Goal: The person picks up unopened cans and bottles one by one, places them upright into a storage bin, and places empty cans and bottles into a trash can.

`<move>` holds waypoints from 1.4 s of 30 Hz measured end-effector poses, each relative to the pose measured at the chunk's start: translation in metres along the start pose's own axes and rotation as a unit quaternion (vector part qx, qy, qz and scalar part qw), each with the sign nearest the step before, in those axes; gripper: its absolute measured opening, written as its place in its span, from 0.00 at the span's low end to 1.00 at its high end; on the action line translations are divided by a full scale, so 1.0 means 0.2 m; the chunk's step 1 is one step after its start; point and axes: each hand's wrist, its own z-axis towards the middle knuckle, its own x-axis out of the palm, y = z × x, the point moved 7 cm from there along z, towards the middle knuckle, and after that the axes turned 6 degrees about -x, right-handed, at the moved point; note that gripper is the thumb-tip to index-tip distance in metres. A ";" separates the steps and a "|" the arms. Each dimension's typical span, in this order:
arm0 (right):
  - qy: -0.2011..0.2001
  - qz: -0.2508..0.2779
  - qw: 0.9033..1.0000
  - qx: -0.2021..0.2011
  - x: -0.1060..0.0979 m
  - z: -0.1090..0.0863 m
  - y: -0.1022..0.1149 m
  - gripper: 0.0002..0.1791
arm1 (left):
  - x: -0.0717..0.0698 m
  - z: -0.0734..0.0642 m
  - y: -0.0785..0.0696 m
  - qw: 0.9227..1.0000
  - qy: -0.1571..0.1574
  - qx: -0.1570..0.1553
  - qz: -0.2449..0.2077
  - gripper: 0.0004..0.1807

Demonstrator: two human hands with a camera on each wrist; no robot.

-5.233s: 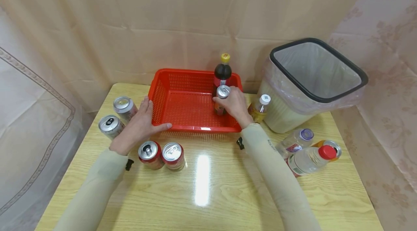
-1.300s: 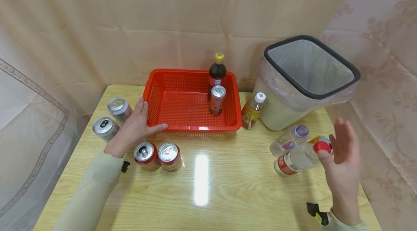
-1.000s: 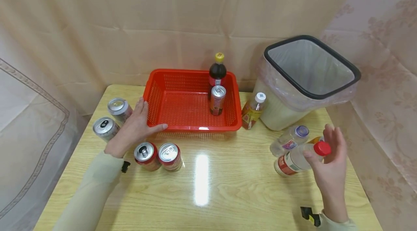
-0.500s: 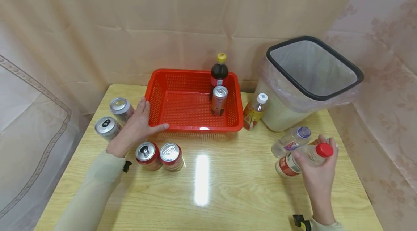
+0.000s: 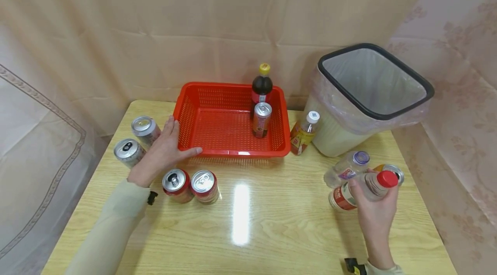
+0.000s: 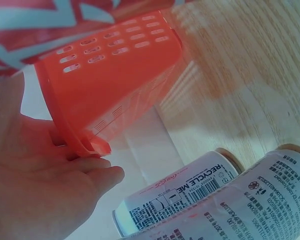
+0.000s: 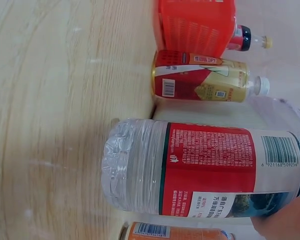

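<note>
My left hand (image 5: 165, 145) rests at the near left corner of the red plastic basket (image 5: 233, 153), fingers straight along its left side and thumb stretched along the front rim. In the left wrist view the fingers (image 6: 90, 172) touch the outside of the rim. My right hand (image 5: 376, 214) grips a clear water bottle (image 5: 343, 197) with a red cap and red label, thumb on the near side; its far fingers are hidden behind it. The right wrist view shows the bottle's base close over the table. Inside the basket stand a dark cola bottle (image 5: 262, 85) and a slim can (image 5: 262, 122).
Two silver cans (image 5: 129, 153) stand left of the basket, two red-rimmed cans (image 5: 203, 186) in front. A yellow-labelled bottle (image 5: 302, 137) stands right of it, beside a lined bin (image 5: 338, 126). A purple-capped bottle (image 5: 345, 170) and an orange can (image 5: 394, 173) flank the water bottle.
The right hand has let go of the slim can in the basket, moved right to the red-capped water bottle and closed around it. The left hand has stayed at the basket.
</note>
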 end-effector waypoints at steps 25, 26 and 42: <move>-0.036 0.027 0.999 -0.018 -0.05 0.02 0.11 0.30 | -0.01 0.01 0.00 1.000 -0.007 0.005 0.018 0.75; -0.038 0.033 0.999 -0.018 -0.05 0.02 0.12 0.30 | 0.00 0.01 0.00 1.000 -0.007 0.005 0.017 0.75; -0.014 0.207 0.973 -0.102 0.00 -0.02 0.36 0.29 | 0.00 0.00 0.00 1.000 -0.006 0.001 0.012 0.74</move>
